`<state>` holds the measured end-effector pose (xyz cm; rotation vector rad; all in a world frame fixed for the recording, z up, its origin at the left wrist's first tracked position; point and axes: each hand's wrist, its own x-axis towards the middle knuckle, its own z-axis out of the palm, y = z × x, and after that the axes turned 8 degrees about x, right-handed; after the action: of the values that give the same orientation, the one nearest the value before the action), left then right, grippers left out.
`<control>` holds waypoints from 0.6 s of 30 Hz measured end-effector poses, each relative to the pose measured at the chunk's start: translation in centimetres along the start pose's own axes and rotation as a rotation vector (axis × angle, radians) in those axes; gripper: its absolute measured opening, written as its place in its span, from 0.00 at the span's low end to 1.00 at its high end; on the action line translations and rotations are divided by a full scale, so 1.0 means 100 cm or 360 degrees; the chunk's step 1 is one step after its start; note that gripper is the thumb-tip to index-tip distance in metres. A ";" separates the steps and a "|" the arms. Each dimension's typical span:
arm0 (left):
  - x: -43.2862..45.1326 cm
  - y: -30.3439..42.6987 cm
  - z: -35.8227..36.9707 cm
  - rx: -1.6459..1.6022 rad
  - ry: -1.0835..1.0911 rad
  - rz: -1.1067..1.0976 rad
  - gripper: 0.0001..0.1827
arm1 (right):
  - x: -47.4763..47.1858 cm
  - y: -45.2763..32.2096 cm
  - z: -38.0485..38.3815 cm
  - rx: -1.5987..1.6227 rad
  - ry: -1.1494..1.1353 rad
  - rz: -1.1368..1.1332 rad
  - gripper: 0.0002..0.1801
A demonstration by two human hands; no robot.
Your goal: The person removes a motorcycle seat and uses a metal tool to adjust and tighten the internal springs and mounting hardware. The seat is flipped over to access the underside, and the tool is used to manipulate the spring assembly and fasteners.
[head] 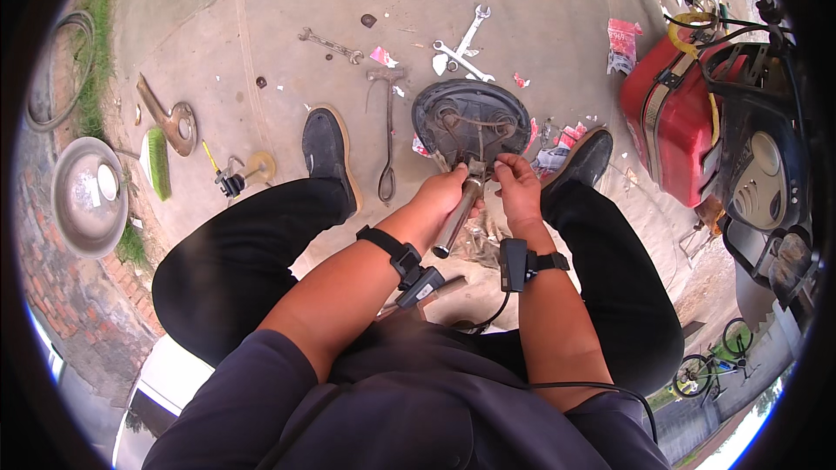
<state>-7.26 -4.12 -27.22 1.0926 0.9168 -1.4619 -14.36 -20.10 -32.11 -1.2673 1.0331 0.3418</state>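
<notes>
A black bicycle-type saddle, its underside with springs and wire rails towards me, stands between my shoes. Its chromed seat post points back towards me. My left hand is closed around the post near the clamp, thumb on top. At the clamp's right side is my right hand, thumb and fingers bent together; whether a small part is between them cannot be made out. Beyond the saddle lie two crossed combination wrenches. A hammer and a rod with a looped end lie to its left.
An older open-end wrench lies farther off. At left are a green-bristled brush, a rusty metal part and a metal basin. A red fuel tank or case beside black machinery stands at right. Torn paper litters the concrete.
</notes>
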 end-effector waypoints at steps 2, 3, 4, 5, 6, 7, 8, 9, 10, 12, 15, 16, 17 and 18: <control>0.001 -0.002 -0.001 -0.0031 -0.0074 0.0021 0.25 | -0.005 -0.008 0.004 0.0149 -0.0110 0.0111 0.13; 0.001 -0.002 -0.002 -0.0043 -0.0109 0.0030 0.25 | -0.006 -0.009 0.005 0.0227 -0.0163 0.0168 0.13; 0.001 -0.003 -0.002 -0.0045 -0.0080 0.0020 0.25 | -0.009 -0.007 0.004 0.0299 -0.0204 0.0184 0.13; 0.000 -0.004 -0.001 -0.0047 -0.0051 0.0009 0.25 | -0.009 -0.004 0.003 0.0295 -0.0215 0.0201 0.13; 0.000 -0.004 0.000 -0.0051 -0.0025 0.0001 0.25 | -0.009 -0.002 0.002 0.0289 -0.0226 0.0216 0.14; 0.001 -0.003 -0.002 -0.0044 -0.0069 -0.0009 0.25 | -0.008 -0.001 0.001 0.0282 -0.0237 0.0231 0.14; 0.002 0.000 -0.005 -0.0037 -0.0112 -0.0019 0.25 | -0.008 0.000 0.000 0.0309 -0.0233 0.0207 0.15; 0.002 0.002 -0.007 -0.0032 -0.0152 -0.0033 0.26 | -0.010 -0.004 0.003 0.0338 -0.0232 0.0189 0.15; 0.000 0.002 -0.006 -0.0010 -0.0125 -0.0024 0.26 | -0.012 -0.007 0.005 0.0367 -0.0231 0.0170 0.15; -0.003 0.003 -0.004 0.0038 -0.0074 -0.0004 0.26 | -0.017 -0.008 0.005 0.0334 -0.0216 0.0140 0.16; 0.000 0.002 -0.007 0.0205 0.0014 -0.0010 0.30 | -0.020 -0.002 0.008 0.0276 -0.0135 0.0080 0.15; 0.000 0.005 -0.009 0.0256 0.0012 0.0046 0.29 | -0.020 0.001 0.010 0.0255 -0.0098 0.0058 0.14; 0.001 0.008 -0.013 0.0306 0.0010 0.0103 0.28 | -0.020 0.003 0.011 0.0294 -0.0106 0.0060 0.15; 0.001 0.010 -0.016 0.0355 0.0011 0.0160 0.27 | -0.021 0.003 0.014 0.0334 -0.0118 0.0063 0.15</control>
<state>-6.02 -2.79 -27.75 1.2890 0.7046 -1.5032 -15.05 -18.12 -30.70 -1.0399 1.0045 0.3000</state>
